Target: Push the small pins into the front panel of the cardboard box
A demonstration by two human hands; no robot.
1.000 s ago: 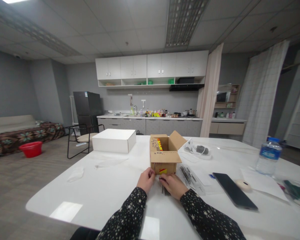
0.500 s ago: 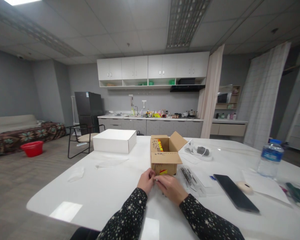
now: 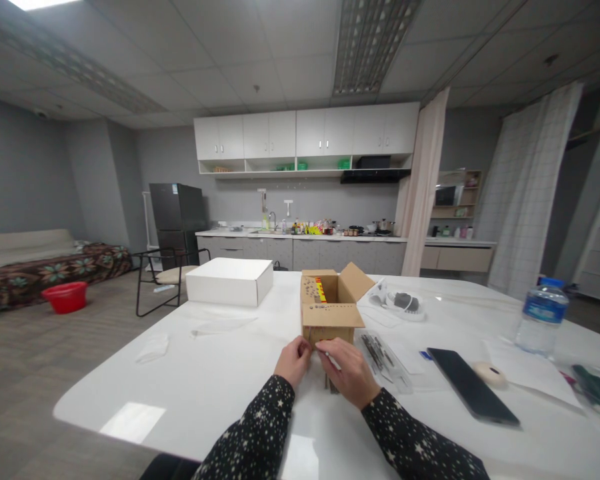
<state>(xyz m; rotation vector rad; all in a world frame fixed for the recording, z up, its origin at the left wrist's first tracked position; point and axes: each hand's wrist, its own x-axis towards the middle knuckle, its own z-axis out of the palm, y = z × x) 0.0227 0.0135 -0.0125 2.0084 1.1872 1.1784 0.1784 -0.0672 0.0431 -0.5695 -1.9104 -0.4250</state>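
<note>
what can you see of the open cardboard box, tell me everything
The brown cardboard box stands upright on the white table, its top open. The near flap folds outward toward the wearer; the right flap sticks up and out. Dark marks and a red-and-yellow strip show at its left side. The inner walls look plain brown; the bottom is hidden. The left hand and right hand are at its near side; whether they touch it is unclear.
</note>
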